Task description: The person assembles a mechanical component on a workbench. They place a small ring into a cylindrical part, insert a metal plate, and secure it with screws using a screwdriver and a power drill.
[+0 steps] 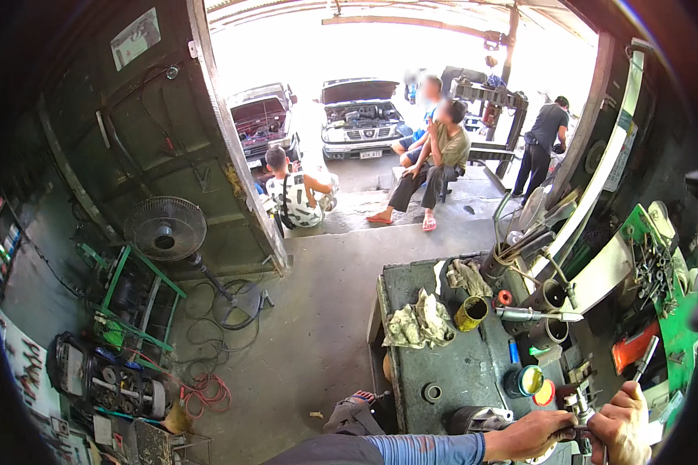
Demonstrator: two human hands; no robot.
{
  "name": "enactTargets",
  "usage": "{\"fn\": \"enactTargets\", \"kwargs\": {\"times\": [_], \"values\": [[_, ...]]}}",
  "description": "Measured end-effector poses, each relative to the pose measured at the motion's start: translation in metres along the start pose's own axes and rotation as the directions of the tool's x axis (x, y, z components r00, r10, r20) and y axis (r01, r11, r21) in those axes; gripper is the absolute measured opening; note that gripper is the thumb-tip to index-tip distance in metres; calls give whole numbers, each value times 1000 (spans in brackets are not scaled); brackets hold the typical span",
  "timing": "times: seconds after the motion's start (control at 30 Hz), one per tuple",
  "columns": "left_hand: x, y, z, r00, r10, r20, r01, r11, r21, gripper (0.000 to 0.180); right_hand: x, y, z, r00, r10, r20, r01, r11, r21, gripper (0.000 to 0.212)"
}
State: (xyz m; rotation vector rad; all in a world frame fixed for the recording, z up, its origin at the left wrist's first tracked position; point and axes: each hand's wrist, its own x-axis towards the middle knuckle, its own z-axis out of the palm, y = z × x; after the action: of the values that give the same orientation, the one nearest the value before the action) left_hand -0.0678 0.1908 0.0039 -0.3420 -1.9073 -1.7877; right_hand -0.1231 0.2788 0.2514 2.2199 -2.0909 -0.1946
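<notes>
Low at the right, over the workbench (pixel 465 368), both my hands work close together. My right hand (pixel 624 428) is closed round a slim metal bar (pixel 645 360), whose end sticks up past the thumb. Beside it, my left hand (pixel 529 435) has its fingers curled in at a dark piece between the hands; what it grips is hidden. A shiny metal fitting (pixel 578 401) stands just beyond the fingers. Partly under my left wrist lies a rounded metal housing (pixel 477 419). Near it on the bench sit a metal ring (pixel 433 393) and an open jar with yellowish contents (pixel 524 380).
Crumpled rags (pixel 420 322), a yellow can (pixel 471 313) and a grey tool (pixel 531 314) lie farther back on the bench. A green tool board (pixel 678 302) stands right. Left are a pedestal fan (pixel 165 229) and red hose (pixel 205 393). Several people sit or stand near open-bonnet vehicles.
</notes>
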Motion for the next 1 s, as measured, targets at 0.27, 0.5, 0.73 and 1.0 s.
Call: {"fn": "enactTargets", "kwargs": {"times": [0.27, 0.5, 0.73, 1.0], "values": [[15, 14, -56, 938, 119, 324, -137, 990, 31, 58, -38, -6, 34, 993, 76, -93, -98, 961, -257, 35], [42, 35, -79, 825, 140, 548, -200, 978, 51, 51, -46, -26, 7, 985, 157, -66, -169, 949, -268, 31], [27, 31, -62, 726, 117, 677, -230, 970, 79, 36, -70, -48, 8, 950, 312, -2, -312, 950, 22, 39], [29, 21, -58, 718, 144, 681, -207, 978, 11, 33, -64, -55, 16, 950, 313, -1, -311, 945, -103, 31]]}}
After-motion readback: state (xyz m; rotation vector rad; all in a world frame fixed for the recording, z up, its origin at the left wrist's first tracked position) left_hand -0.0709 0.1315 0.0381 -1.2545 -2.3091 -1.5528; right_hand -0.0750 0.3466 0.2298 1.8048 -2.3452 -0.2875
